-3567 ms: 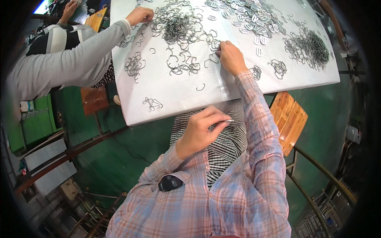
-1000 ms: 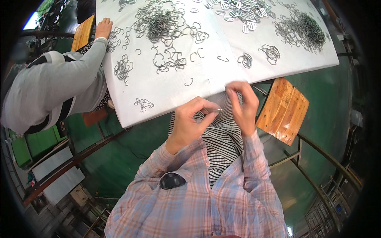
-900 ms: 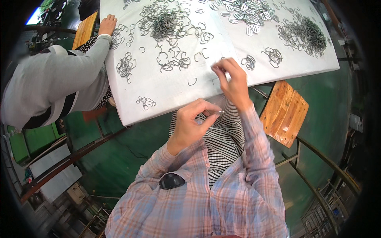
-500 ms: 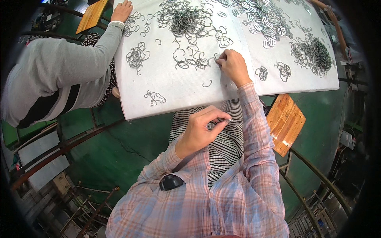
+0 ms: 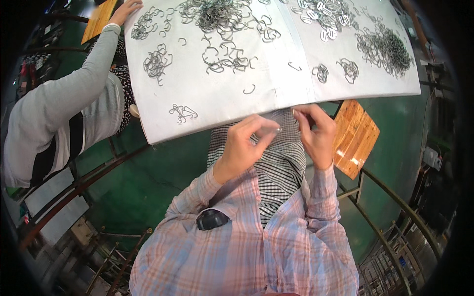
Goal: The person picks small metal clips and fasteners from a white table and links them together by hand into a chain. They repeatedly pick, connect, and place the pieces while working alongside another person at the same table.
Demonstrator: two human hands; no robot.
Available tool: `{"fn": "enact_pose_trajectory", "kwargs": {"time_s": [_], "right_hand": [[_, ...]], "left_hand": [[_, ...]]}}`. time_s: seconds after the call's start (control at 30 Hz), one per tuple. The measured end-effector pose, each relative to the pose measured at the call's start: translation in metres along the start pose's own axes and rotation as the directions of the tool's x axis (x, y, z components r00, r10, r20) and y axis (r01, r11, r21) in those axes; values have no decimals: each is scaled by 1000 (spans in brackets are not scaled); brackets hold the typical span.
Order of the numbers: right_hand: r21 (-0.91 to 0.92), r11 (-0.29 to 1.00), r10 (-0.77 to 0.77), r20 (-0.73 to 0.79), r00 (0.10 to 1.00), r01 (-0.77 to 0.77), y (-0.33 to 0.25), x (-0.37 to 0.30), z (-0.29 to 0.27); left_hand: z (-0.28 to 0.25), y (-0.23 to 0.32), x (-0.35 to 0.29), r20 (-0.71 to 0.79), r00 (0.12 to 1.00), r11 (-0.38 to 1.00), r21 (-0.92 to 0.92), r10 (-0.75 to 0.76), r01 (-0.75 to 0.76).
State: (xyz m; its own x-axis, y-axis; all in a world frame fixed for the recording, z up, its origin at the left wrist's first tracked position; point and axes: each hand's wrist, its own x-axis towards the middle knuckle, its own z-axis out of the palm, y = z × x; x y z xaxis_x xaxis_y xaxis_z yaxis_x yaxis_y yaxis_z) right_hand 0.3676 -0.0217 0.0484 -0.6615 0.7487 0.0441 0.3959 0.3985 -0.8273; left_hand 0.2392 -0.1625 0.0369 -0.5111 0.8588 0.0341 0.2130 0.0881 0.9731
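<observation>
My left hand [image 5: 247, 144] is closed in a pinch over my lap, below the table edge. A small shiny metal piece [image 5: 280, 129] shows at its fingertips; its shape is blurred. Opposite it, my right hand [image 5: 318, 132] is also pinched, thumb against forefinger, just off the table's front edge. Whatever that pinch holds is too small to make out. On the white tabletop [image 5: 207, 103] beyond lie single bent wire hooks, one [image 5: 295, 66] near the cloth seam and another [image 5: 249, 89] closer to me. A loose cluster of wire hooks [image 5: 228, 58] lies farther back.
A dense pile of wire hooks [image 5: 215, 17] and flat metal slide buckles [image 5: 323, 17] cover the far side. Another hook pile [image 5: 387, 52] sits at right, with small groups nearby. At left, a person's grey sleeve [image 5: 74, 93] reaches the table. A wooden stool [image 5: 356, 140] stands at right.
My right hand has drawn back from the tabletop toward my lap, near my left hand. The left hand stays in its pinch. The view has shifted slightly.
</observation>
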Motion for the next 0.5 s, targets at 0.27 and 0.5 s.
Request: {"fn": "enact_pose_trajectory", "kwargs": {"time_s": [0.27, 0.5], "right_hand": [[470, 882, 63, -48, 997, -33, 1, -38, 10], [366, 924, -50, -163, 985, 108, 8, -34, 14]], "left_hand": [[11, -5, 3, -25, 995, 988, -127, -91, 88], [16, 2, 1, 22, 995, 993, -67, -100, 101]]}}
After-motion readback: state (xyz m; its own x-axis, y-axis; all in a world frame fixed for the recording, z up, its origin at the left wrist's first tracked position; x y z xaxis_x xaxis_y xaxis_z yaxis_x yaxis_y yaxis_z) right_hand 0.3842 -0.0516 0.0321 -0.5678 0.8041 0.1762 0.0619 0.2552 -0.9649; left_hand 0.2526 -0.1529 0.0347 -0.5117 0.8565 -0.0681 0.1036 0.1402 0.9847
